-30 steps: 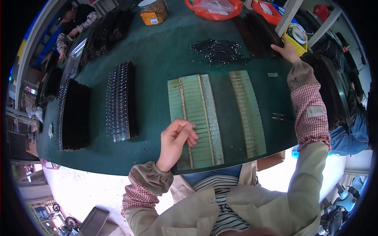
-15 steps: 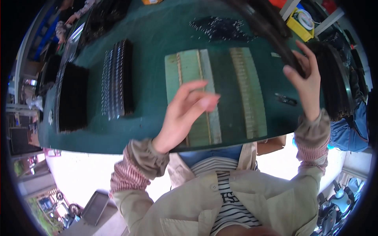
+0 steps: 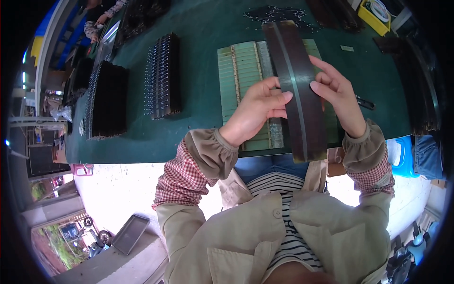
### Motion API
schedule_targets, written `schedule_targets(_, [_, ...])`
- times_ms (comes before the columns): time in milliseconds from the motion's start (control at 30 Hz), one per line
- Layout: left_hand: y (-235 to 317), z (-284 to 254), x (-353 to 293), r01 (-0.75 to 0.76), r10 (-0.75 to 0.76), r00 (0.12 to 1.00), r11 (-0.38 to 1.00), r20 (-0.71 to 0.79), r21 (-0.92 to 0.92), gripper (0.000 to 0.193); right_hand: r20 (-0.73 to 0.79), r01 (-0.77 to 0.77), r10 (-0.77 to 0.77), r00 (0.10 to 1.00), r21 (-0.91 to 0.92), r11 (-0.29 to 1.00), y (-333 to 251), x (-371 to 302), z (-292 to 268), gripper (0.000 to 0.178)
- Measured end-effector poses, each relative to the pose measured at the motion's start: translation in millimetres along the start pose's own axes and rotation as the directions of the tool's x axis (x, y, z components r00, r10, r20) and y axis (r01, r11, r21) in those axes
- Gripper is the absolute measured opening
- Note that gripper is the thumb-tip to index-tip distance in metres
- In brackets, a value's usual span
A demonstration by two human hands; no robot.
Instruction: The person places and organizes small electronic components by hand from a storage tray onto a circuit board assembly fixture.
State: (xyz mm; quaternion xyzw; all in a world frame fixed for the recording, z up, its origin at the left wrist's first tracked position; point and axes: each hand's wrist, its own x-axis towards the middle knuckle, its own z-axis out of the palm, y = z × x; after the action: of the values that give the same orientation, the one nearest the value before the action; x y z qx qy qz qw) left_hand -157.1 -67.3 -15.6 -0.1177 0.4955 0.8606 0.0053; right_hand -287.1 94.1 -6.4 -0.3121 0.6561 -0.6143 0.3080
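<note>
A long dark brown strip with a pale line down its length is held up between my hands. My left hand pinches its left edge, thumb on the face. On its right edge, my right hand grips it with thumb and fingers. Beneath and behind the strip lies a light green ribbed board with thin raised bars. Part of a second green ribbed piece shows behind the strip; the rest of it is mostly hidden.
Left on the green table stand a dark stack with rows of shiny pins and another dark stack. Small pale bits lie on a black patch at the back. Right are a small black tool, dark strips and a yellow bin.
My right hand has brought the dark strip from the right to the middle, over the green boards. My left hand, empty before, now holds its left edge. The whole view has shifted somewhat.
</note>
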Motion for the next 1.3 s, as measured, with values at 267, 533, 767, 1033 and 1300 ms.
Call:
schedule_targets(267, [1,-29,8,-0.160,0.235,0.968,0.848,-0.088,0.506,0.023,-0.038,-0.091,0.088,0.995,-0.105,0.990,24,15,-8,0.051])
schedule_targets(533, [-18,-32,14,-0.433,0.436,0.801,-0.050,0.410,0.900,0.034,0.081,0.035,0.039,0.996,-0.747,0.663,26,29,3,0.051])
schedule_targets(767, [-22,-40,13,-0.435,0.310,0.814,-0.234,0.490,0.870,0.038,0.247,0.297,-0.178,0.952,-0.883,0.364,29,31,-1,0.049])
schedule_targets(1033, [-25,-39,8,-0.467,0.314,0.803,-0.197,0.507,0.862,0.035,0.410,0.465,-0.293,0.864,-0.872,0.152,48,17,3,0.050])
schedule_targets(1300, [-24,-36,11,-0.424,0.329,0.809,-0.247,0.487,0.871,0.033,0.401,0.462,-0.320,0.858,-0.875,0.142,51,24,5,0.050])
